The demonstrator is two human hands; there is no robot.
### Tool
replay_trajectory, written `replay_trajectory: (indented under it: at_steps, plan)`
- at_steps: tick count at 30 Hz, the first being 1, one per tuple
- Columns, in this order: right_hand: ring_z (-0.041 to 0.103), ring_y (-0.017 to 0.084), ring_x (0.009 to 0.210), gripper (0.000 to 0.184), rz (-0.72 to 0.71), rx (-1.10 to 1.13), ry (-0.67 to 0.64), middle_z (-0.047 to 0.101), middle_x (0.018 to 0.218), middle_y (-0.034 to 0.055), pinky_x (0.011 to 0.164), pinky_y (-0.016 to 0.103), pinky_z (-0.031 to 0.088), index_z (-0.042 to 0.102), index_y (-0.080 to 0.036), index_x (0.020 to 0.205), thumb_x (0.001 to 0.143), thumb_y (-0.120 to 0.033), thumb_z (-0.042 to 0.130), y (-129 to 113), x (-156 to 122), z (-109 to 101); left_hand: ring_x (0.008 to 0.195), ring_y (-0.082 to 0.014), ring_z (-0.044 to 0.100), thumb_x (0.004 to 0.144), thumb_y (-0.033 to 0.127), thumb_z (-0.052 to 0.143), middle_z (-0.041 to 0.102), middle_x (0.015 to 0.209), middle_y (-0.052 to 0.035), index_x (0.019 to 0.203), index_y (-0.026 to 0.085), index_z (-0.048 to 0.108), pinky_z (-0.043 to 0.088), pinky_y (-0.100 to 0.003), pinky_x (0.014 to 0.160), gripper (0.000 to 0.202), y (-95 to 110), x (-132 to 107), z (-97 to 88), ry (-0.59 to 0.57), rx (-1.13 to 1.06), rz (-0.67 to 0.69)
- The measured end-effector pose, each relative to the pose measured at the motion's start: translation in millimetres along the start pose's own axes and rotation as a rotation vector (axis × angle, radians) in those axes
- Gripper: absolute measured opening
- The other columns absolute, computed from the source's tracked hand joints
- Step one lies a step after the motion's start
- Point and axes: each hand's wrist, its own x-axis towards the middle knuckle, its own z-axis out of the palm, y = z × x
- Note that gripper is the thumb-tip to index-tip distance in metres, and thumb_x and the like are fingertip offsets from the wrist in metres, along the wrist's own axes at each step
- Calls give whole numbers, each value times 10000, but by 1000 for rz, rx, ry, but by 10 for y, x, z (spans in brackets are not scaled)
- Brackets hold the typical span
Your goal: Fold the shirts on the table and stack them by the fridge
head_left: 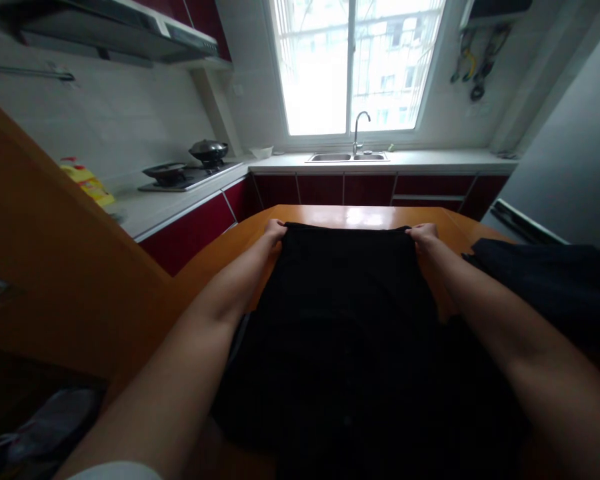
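A black garment [350,300] is spread over the wooden table [310,213], its far edge stretched straight between my two hands. At that edge's left corner, my left hand [276,231] is closed on the cloth. My right hand [423,235] pinches the right corner in the same way. The garment widens toward me and its near part is lost in dark shadow, so its exact kind cannot be made out. Right of my right forearm lies a dark navy cloth [545,280], apart from my hands.
Beyond the table runs a white counter [430,157] with a double sink [330,158] and faucet [356,133]. A wok [209,151] and a pan [165,171] sit on the stove at left, near a yellow bottle [90,183]. A wooden panel [55,233] stands close on my left.
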Motion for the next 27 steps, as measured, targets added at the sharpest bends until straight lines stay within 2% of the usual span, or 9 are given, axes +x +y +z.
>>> replay_trajectory:
  at_steps: [4, 7, 9, 11, 14, 18, 23, 25, 27]
  plan:
    - [655, 266, 1046, 496, -49, -33, 0, 688, 1169, 191, 921, 338, 521, 635, -77, 1265, 784, -167, 716, 22, -11, 73, 1258, -350, 549, 845, 289, 635, 541, 1410, -203, 1415, 185, 489, 450, -449, 1007, 597, 267, 40, 308, 171, 62, -70]
    - [520, 331, 1278, 536, -166, -129, 37, 593, 1359, 209, 1085, 430, 412, 596, -117, 1355, 834, -220, 671, 16, -159, 194, 1456, -366, 329, 894, 317, 596, 323, 1609, -152, 1454, 228, 493, 298, -492, 1164, 577, 411, -55, 535, 217, 123, 25]
    - [431, 346, 1361, 502, -328, -245, 36, 522, 1453, 194, 1125, 468, 365, 585, -143, 1379, 898, -286, 602, 6, -302, 279, 1519, -348, 204, 965, 369, 494, 238, 1662, -111, 1479, 233, 481, 190, -526, 1215, 532, 477, -126, 651, 132, 203, 167]
    - [357, 343, 1419, 514, -465, -360, -11, 431, 1542, 176, 1147, 491, 331, 546, -157, 1426, 949, -349, 535, -3, -441, 359, 1538, -335, 164, 1017, 441, 378, 235, 1669, -102, 1535, 234, 411, 141, -575, 1219, 558, 510, -186, 723, -9, 272, 281]
    - [249, 324, 1492, 557, -504, -464, -124, 307, 1627, 166, 1194, 499, 240, 483, -159, 1487, 992, -415, 467, -8, -584, 438, 1548, -336, 137, 1033, 527, 286, 213, 1679, -82, 1579, 263, 330, 108, -626, 1206, 609, 502, -264, 748, -160, 316, 334]
    - [170, 301, 1533, 578, -470, -519, -223, 257, 1654, 163, 1223, 486, 139, 437, -160, 1522, 1027, -453, 373, 4, -671, 421, 1556, -341, 79, 1031, 557, 237, 123, 1697, -60, 1604, 301, 263, 81, -632, 1201, 628, 447, -424, 686, -224, 365, 334]
    - [180, 294, 1537, 594, -505, -568, -289, 263, 1654, 166, 1223, 485, 132, 386, -167, 1553, 1035, -454, 342, 85, -900, 320, 1554, -363, 40, 1025, 565, 256, 56, 1698, -90, 1621, 291, 199, 89, -640, 1190, 659, 398, -828, 600, -295, 411, 281]
    - [192, 308, 1533, 598, -514, -583, -289, 263, 1652, 177, 1220, 499, 139, 372, -156, 1560, 1036, -442, 335, 149, -1051, 288, 1548, -389, 76, 1010, 576, 317, 101, 1694, -113, 1612, 276, 249, 132, -628, 1186, 676, 366, -1022, 573, -298, 410, 291]
    - [217, 322, 1523, 592, -518, -584, -272, 288, 1641, 178, 1214, 514, 161, 389, -161, 1551, 1030, -439, 351, 207, -1183, 247, 1520, -390, 217, 977, 590, 418, 268, 1658, -120, 1562, 289, 381, 218, -552, 1185, 659, 325, -1156, 522, -266, 389, 365]
